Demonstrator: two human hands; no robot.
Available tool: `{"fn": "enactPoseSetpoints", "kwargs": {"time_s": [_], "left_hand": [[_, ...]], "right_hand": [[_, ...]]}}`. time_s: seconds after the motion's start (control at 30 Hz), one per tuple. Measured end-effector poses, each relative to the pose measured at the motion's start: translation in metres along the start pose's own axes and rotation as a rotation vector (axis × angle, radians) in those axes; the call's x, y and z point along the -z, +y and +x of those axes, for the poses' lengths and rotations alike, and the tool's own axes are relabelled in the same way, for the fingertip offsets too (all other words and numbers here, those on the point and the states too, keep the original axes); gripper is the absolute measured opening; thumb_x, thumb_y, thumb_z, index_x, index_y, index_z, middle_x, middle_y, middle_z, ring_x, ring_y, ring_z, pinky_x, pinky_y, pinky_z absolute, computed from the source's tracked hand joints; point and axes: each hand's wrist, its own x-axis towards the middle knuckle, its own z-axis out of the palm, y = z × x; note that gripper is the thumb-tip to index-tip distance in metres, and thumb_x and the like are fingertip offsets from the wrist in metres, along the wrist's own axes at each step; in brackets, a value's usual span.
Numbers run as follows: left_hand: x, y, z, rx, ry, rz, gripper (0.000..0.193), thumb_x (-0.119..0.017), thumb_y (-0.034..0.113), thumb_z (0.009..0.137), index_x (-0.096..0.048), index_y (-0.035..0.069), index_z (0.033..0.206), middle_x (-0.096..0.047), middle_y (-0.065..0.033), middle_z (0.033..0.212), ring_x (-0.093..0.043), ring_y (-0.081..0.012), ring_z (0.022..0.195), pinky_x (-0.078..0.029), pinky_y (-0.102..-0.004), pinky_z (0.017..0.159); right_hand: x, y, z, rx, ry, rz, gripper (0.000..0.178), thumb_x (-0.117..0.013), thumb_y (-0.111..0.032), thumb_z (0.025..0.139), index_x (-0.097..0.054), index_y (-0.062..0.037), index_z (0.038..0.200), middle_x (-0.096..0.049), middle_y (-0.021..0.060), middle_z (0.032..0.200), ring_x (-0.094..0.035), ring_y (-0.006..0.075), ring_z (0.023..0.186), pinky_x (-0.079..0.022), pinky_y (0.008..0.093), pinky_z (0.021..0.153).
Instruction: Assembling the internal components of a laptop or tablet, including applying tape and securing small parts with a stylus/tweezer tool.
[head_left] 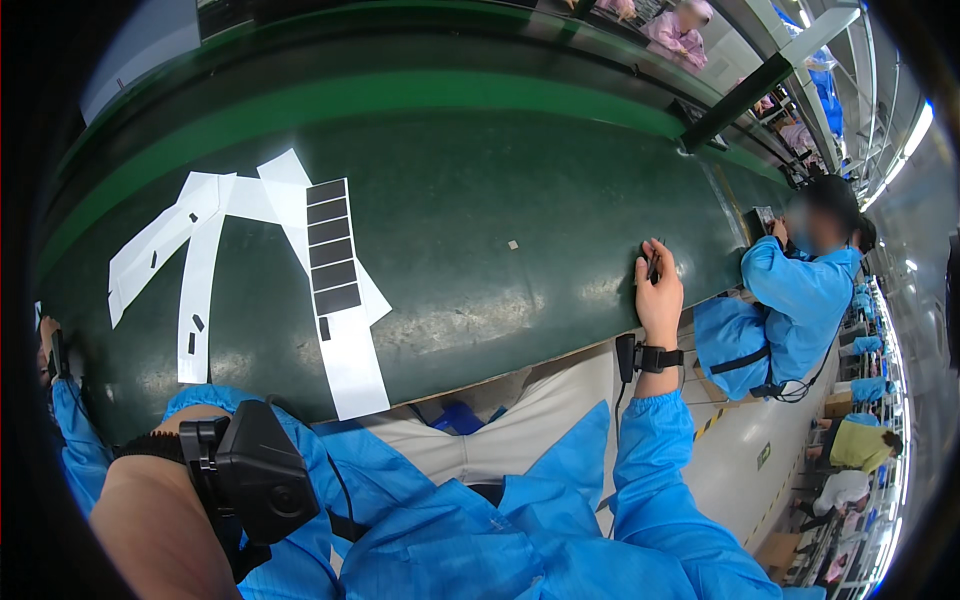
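My right hand rests at the near edge of the green work surface, right of centre. Its fingers curl around something small and dark, too little of which shows to name. A black band with a small device circles that wrist. My left hand is raised close to the camera at the lower left; its fingers lie outside the picture. A bulky black device is strapped at that wrist. On the surface to the left lies a white strip with black rectangles, overlapping white strips that carry small black pieces.
A tiny pale scrap lies mid-surface. A co-worker in blue sits at the right along the same surface. Another person's hand shows at the far left edge. A green metal post rises at the back right.
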Motion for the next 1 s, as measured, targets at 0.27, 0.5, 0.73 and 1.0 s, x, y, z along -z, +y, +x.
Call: {"fn": "enactPoseSetpoints", "kwargs": {"time_s": [0.27,0.5,0.73,1.0], "left_hand": [[-0.012,-0.021,-0.021,-0.07,0.029,0.013,0.029,-0.075,0.045,0.074,-0.058,0.023,0.064,-0.028,0.0042,0.055,-0.026,-0.0084,0.048,-0.018,-0.0242,0.055],[0.007,-0.049,0.016,-0.595,-0.167,-0.094,0.006,-0.065,0.024,0.09,-0.07,0.023,0.086,-0.057,0.0081,0.073,-0.035,-0.0017,0.049,-0.021,-0.0164,0.052],[-0.003,-0.061,0.028,-1.109,-0.127,0.022,0.024,-0.051,0.008,0.098,-0.069,0.016,0.111,-0.069,0.0078,0.1,-0.052,0.0045,0.062,-0.032,-0.0126,0.058],[-0.004,0.03,0.096,-0.643,0.382,-0.678,0.014,-0.069,0.01,0.049,-0.068,0.004,0.061,-0.057,-0.002,0.054,-0.054,-0.0113,0.049,-0.04,-0.0218,0.045]], "right_hand": [[-0.002,0.0,-0.002,0.008,-0.002,0.008,0.037,-0.061,-0.012,0.092,-0.056,-0.0057,0.128,-0.069,0.0136,0.119,-0.065,0.0286,0.114,-0.05,0.0351,0.094],[0.005,0.004,0.004,-0.035,0.046,0.158,0.032,-0.054,-0.027,0.101,-0.062,-0.0062,0.125,-0.07,0.0152,0.114,-0.067,0.0266,0.108,-0.05,0.0329,0.092],[-0.006,-0.002,-0.002,-0.061,0.172,0.252,0.034,-0.054,-0.03,0.101,-0.065,-0.0065,0.123,-0.069,0.0155,0.114,-0.066,0.0268,0.104,-0.049,0.0332,0.092],[-0.001,0.003,-0.002,-0.052,0.051,0.066,0.034,-0.052,-0.03,0.102,-0.064,-0.0092,0.126,-0.063,0.0152,0.126,-0.059,0.0299,0.117,-0.045,0.0366,0.099]]}}
